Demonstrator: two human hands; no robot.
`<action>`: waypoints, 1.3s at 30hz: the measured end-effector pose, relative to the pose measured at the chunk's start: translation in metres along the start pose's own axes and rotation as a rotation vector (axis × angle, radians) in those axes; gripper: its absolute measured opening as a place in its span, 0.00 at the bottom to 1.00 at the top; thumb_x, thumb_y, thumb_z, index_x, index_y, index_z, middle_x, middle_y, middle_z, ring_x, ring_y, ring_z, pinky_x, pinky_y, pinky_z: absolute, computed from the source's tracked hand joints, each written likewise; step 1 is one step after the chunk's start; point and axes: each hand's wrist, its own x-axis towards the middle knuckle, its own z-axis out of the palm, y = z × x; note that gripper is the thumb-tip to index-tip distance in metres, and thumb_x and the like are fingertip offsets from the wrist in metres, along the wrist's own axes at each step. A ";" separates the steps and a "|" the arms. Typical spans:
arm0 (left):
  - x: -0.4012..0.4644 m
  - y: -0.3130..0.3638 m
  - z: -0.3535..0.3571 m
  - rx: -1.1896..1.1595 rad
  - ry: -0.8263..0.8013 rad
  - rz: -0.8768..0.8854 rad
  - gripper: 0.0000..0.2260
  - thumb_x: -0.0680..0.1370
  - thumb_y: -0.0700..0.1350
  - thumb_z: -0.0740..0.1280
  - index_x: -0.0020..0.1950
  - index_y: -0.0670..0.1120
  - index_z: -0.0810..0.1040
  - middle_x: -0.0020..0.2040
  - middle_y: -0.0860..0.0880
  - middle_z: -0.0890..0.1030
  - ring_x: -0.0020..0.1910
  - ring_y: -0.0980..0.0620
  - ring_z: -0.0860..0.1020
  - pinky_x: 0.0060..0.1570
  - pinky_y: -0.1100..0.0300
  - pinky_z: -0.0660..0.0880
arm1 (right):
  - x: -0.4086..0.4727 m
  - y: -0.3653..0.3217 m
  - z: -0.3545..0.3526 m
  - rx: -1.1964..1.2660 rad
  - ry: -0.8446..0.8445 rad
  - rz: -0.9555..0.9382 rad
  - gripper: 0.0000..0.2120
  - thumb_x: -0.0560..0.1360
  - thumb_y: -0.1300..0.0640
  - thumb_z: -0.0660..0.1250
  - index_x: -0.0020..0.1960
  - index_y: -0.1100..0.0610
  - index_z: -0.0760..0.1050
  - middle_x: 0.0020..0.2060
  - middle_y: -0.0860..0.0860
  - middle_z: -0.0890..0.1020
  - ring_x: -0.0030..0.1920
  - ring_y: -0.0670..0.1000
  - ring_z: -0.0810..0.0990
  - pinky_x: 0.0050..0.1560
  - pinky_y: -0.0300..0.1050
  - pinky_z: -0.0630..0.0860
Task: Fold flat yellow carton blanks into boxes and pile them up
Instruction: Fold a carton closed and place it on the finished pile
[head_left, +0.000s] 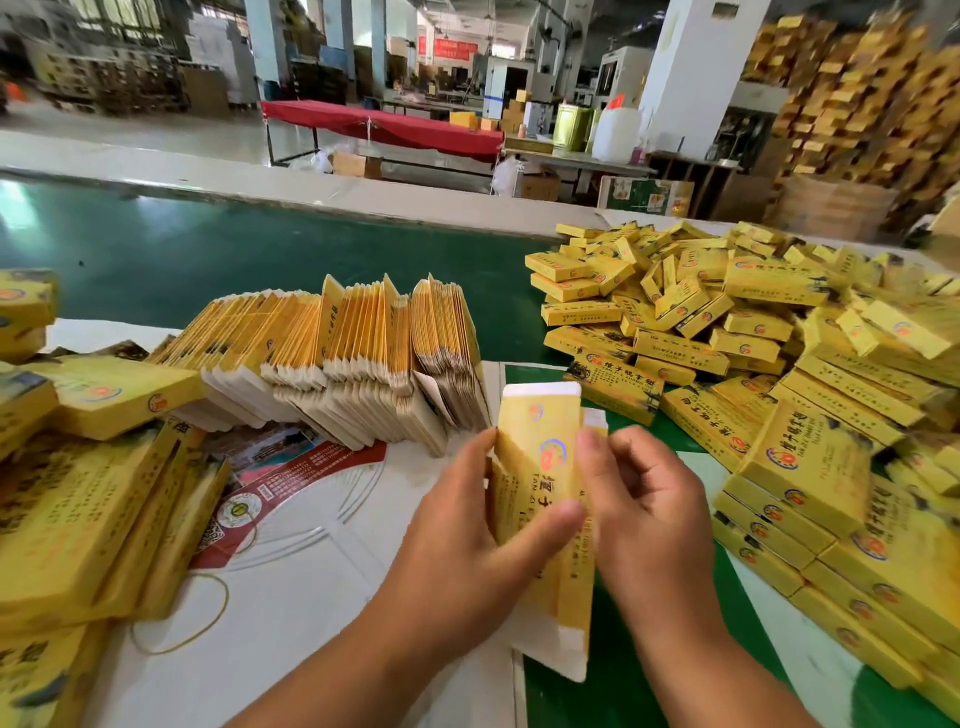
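Head view: carton blank (540, 499) upright between both hands, low centre, over white sheet (322, 587). Left hand (467, 540) fingers curled on its left edge, thumb across the face. Right hand (639, 499) pinches its right edge. Flat blanks stack (332, 358) behind; folded boxes pile (737, 332) at right.

Rubber band (179, 613) on printed sheet (291, 519)
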 end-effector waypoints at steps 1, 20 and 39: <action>-0.001 0.001 0.001 -0.050 -0.063 -0.009 0.26 0.64 0.70 0.70 0.58 0.68 0.68 0.53 0.68 0.78 0.51 0.66 0.79 0.44 0.63 0.81 | -0.002 -0.001 0.002 0.026 -0.040 0.005 0.18 0.78 0.42 0.64 0.37 0.55 0.75 0.29 0.52 0.78 0.28 0.48 0.75 0.25 0.43 0.71; 0.005 -0.002 -0.030 -0.917 -0.654 -0.195 0.21 0.69 0.39 0.73 0.61 0.37 0.77 0.53 0.36 0.81 0.50 0.40 0.82 0.52 0.47 0.78 | 0.006 0.003 -0.014 0.244 -0.354 -0.049 0.07 0.73 0.47 0.67 0.45 0.50 0.77 0.34 0.53 0.81 0.30 0.47 0.78 0.29 0.37 0.75; 0.013 -0.004 -0.022 -0.492 -0.180 0.055 0.18 0.68 0.37 0.75 0.54 0.48 0.76 0.54 0.36 0.81 0.47 0.34 0.83 0.46 0.44 0.81 | 0.011 0.015 -0.013 0.239 -0.234 -0.012 0.14 0.76 0.53 0.63 0.34 0.57 0.70 0.25 0.50 0.72 0.25 0.46 0.69 0.26 0.36 0.67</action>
